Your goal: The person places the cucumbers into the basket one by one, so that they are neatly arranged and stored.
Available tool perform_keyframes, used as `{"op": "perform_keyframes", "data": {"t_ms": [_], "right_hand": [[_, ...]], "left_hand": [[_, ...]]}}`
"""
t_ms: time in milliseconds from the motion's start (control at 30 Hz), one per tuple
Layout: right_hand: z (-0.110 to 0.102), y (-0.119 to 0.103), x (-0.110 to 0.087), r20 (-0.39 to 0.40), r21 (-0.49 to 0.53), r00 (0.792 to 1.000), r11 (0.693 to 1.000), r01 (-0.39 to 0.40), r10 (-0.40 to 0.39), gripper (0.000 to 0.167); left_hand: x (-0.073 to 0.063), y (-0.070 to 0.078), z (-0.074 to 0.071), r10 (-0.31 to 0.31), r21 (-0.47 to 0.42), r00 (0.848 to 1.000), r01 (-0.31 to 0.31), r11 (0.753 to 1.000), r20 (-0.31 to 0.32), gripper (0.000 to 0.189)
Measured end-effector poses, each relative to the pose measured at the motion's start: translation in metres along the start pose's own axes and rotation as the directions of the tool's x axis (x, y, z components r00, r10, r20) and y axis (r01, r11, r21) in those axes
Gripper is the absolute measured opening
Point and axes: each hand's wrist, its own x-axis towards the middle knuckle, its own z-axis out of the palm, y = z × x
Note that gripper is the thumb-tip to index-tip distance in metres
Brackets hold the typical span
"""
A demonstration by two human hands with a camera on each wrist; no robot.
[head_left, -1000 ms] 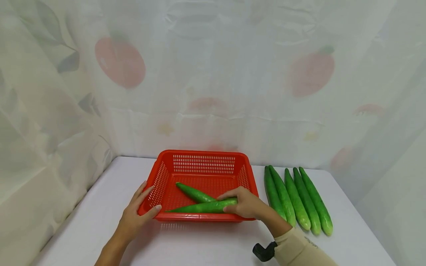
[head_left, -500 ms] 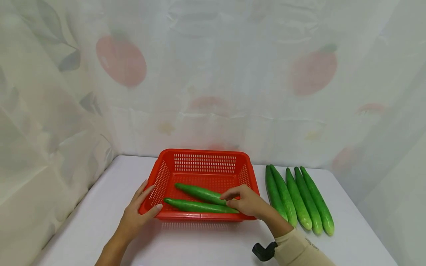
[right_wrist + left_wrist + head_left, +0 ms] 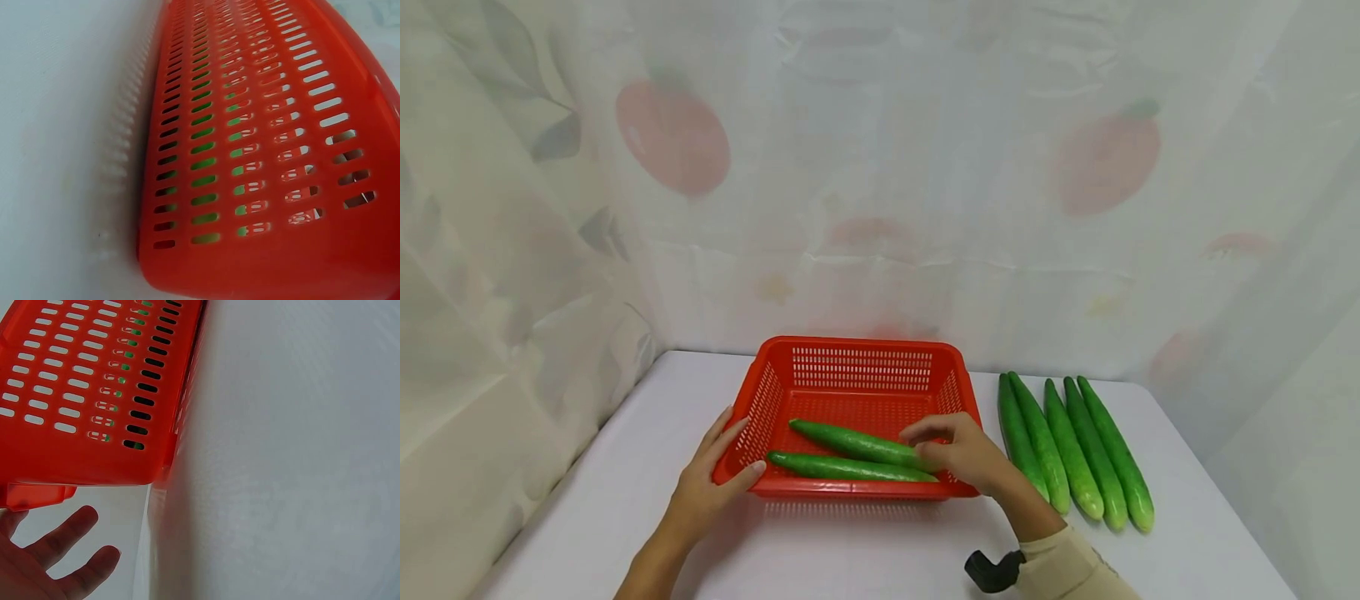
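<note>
A red plastic basket (image 3: 850,490) with slotted walls stands on the table, with two long green cucumbers lying inside. My left hand (image 3: 703,492) rests at its front left corner, thumb on the front rim. In the left wrist view, extended fingers (image 3: 65,534) show beside the basket's end wall (image 3: 75,456). My right hand (image 3: 962,450) is inside the basket's right side, fingers loosely bent over the right end of the rear cucumber (image 3: 857,443). The front cucumber (image 3: 842,467) lies along the near wall. Only the basket's slotted side (image 3: 250,262) fills the right wrist view.
Several more cucumbers (image 3: 1078,458) lie side by side on the white table (image 3: 880,550), right of the basket. A printed plastic curtain (image 3: 865,167) hangs behind and along both sides. A black wrist mount (image 3: 992,572) sits by the right sleeve.
My right hand has let go of the front cucumber, which now lies low along the near wall. The rear cucumber has shifted slightly left and nearer. The left hand stays put.
</note>
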Motion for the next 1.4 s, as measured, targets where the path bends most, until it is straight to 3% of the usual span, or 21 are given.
{"op": "perform_keyframes", "data": {"t_ms": [300, 600, 1067, 1400], "right_hand": [[-0.003, -0.003, -0.011, -0.042, 0.050, 0.994, 0.993, 0.107, -0.105, 0.024], [-0.006, -0.007, -0.034, -0.156, 0.143, 0.963, 0.960, 0.241, -0.219, 0.033], [-0.014, -0.018, -0.066, -0.286, 0.140, 0.924, 0.942, 0.304, -0.256, 0.043], [-0.030, -0.019, -0.086, -0.443, -0.020, 0.850, 0.951, 0.307, -0.284, 0.046]], "left_hand": [[-0.001, 0.001, 0.000, -0.009, 0.018, 1.000, 0.009, 1.000, 0.004, 0.066], [-0.001, 0.002, 0.000, -0.023, 0.036, 1.000, 0.022, 0.999, 0.009, 0.066], [-0.001, 0.000, 0.000, -0.015, 0.005, 1.000, 0.015, 1.000, 0.010, 0.067], [0.001, 0.000, 0.001, -0.004, 0.013, 1.000, 0.004, 1.000, 0.004, 0.066]]}}
